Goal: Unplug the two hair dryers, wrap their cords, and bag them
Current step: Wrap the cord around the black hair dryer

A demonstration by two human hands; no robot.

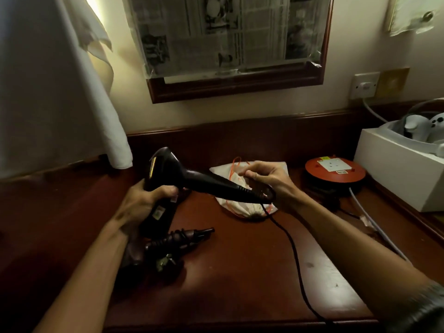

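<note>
Your left hand (144, 200) grips the rigid dryer (192, 181); right hand (266, 179) pinches its limp cord (293, 248); hold near the handle.

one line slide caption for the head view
Left hand grips a black hair dryer while right hand pinches its cord above the desk.

The left hand (141, 200) held a black plastic hair dryer (192, 181); at three o'clock, the right hand (266, 179) pinched its black cord (292, 246).
</note>
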